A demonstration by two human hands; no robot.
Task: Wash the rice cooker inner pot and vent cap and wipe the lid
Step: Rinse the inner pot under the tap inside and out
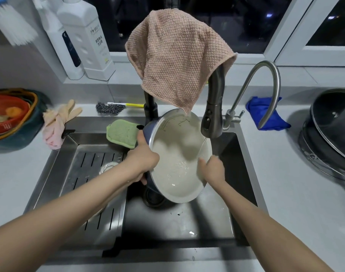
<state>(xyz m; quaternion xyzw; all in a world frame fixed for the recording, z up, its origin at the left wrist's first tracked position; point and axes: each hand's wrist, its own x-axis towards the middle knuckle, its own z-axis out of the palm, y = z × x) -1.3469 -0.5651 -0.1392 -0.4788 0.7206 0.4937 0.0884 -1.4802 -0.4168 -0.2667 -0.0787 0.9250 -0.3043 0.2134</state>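
Observation:
The rice cooker inner pot (177,150), pale inside and dark blue outside, is tilted toward me over the sink (187,222). A thin stream of water runs from the dark faucet head (211,118) into it. Rice grains and water lie in its lower part. My left hand (143,160) grips the pot's left rim and outer wall. My right hand (211,169) is inside the pot at its right side, fingers against the inner wall. The rice cooker (332,132) with its dark lid raised stands on the counter at the right.
A pink cloth (175,55) hangs over the faucet. A green sponge (122,133) lies on the sink's back edge, with a steel scrubber (108,108) and rubber gloves (57,122) beside it. A blue cloth (265,112) and a curved second tap (265,91) sit right. Drain rack (97,173) left.

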